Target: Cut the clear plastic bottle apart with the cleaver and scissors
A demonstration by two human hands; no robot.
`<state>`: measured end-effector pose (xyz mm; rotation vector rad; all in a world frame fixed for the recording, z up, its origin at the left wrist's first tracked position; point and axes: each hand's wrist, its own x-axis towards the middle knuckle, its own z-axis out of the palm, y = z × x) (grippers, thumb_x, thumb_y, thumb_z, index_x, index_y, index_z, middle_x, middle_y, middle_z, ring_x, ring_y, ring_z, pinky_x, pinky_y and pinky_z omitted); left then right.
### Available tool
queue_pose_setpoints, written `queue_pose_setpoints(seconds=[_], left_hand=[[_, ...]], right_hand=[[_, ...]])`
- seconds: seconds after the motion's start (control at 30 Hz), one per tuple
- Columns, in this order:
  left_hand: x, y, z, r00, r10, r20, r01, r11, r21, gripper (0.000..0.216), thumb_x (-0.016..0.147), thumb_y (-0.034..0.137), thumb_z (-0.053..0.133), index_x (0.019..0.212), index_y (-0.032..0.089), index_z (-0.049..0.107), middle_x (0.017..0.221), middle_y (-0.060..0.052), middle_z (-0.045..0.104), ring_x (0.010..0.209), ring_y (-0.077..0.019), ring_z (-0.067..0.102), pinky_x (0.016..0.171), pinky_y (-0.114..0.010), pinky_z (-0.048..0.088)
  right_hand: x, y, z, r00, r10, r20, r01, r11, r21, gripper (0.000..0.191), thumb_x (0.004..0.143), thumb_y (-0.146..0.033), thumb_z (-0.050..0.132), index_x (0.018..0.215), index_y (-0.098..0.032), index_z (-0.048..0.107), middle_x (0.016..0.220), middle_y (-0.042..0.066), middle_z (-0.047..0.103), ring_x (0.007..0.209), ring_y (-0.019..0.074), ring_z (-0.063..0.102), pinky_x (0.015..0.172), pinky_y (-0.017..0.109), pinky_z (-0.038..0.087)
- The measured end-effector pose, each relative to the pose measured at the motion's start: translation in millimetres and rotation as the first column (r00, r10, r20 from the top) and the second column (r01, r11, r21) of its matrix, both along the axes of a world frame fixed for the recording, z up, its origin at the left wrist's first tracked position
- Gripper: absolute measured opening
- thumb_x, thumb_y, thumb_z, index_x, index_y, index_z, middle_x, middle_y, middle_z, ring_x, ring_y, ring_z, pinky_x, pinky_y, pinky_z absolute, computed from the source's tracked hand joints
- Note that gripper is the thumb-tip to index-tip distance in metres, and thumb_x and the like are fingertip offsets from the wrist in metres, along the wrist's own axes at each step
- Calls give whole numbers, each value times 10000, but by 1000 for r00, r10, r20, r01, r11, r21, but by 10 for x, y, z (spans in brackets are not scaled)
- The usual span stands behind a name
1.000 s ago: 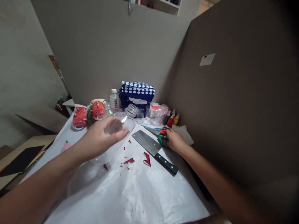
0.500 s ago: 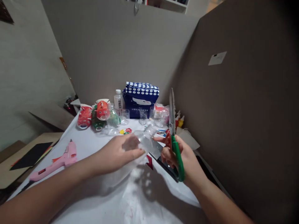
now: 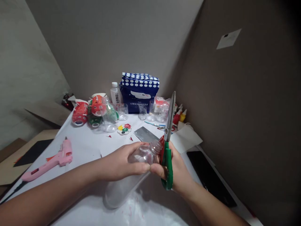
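Observation:
My left hand (image 3: 122, 163) is wrapped round the upper part of a clear plastic bottle (image 3: 131, 179) that lies tilted, its open neck pointing up and right. My right hand (image 3: 176, 169) grips scissors (image 3: 168, 141) with green and red handles; the blades are closed and point straight up. The right thumb touches the bottle near its neck. Both hands meet above the white sheet (image 3: 94, 147) on the table.
A cleaver blade (image 3: 145, 134) lies just behind the hands. A pink glue gun (image 3: 50, 160) rests at the left. At the back stand a blue dotted pack (image 3: 139, 91), a small white bottle (image 3: 115, 92), painted bottle crafts (image 3: 89, 110), cut clear cups, paint tubes (image 3: 180, 116). A dark board (image 3: 235, 110) walls the right.
My right hand picked the scissors up from the table at the right and brought them to the bottle. My left hand pulled the bottle nearer and lower.

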<state>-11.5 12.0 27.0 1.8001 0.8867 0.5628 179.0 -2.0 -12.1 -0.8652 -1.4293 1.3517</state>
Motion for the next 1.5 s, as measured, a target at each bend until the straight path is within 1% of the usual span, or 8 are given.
queue_pose_setpoints(seconds=[0.13,0.4,0.6,0.77,0.9,1.1,1.27,1.5], left_hand=[[50,-19,42,1000,29,-5,-29,997,-73,519,756,414,666,1216,211,537,1173,-57,659,1106,-265,593,989,-415,444],[-53,38,90,998,22,-64,-30,990,-138,317,780,409,642,983,166,633,954,-27,691,892,-204,629,776,-294,487],[-147,23,238,979,156,-135,-162,986,-39,306,747,399,663,940,170,606,903,-17,681,844,-200,629,751,-300,486],[-196,16,338,955,245,-169,-231,968,101,310,750,390,664,967,172,627,969,-29,689,902,-219,632,790,-313,490],[-233,8,362,951,286,-114,-268,951,154,271,754,366,673,950,183,632,993,-18,692,925,-210,630,801,-297,485],[-59,-79,206,994,104,27,-100,987,-122,317,736,343,680,975,151,600,897,-39,671,857,-205,617,748,-306,487],[81,-125,-4,981,20,192,31,965,-260,413,728,292,673,1104,157,566,1031,-51,636,933,-215,594,791,-311,462],[90,-24,-100,941,-68,332,191,916,-354,545,701,456,721,1111,127,579,1008,-78,638,924,-225,580,828,-339,441]], right_hand=[[-45,-1,-55,997,53,-55,-57,995,-81,574,624,-520,802,1012,-277,456,745,-37,560,642,147,543,582,267,472],[-31,8,-104,979,-12,-203,-19,989,-149,468,644,-366,819,934,-251,470,693,-76,513,515,61,398,515,204,394],[34,67,-146,988,-18,-154,-1,992,-126,485,598,-550,804,812,-217,523,641,-58,492,518,88,436,465,211,356],[45,30,-92,983,138,-118,-140,990,-5,497,619,-659,731,721,-210,544,637,-16,511,674,176,568,622,287,456],[70,24,-223,977,177,-115,-174,984,42,486,669,-627,715,962,-253,610,900,45,640,872,229,619,819,369,485],[31,50,-266,953,161,-256,-145,986,80,521,687,-542,751,1097,-320,520,1318,62,558,1209,271,531,1001,431,420],[4,14,-119,943,247,-223,-255,967,-7,633,652,-446,818,1160,-273,482,1299,102,574,1186,285,557,1003,443,426],[-22,41,-154,944,214,-253,-224,975,-10,577,693,-478,780,1150,-268,497,1140,62,633,1027,248,625,850,361,503]])
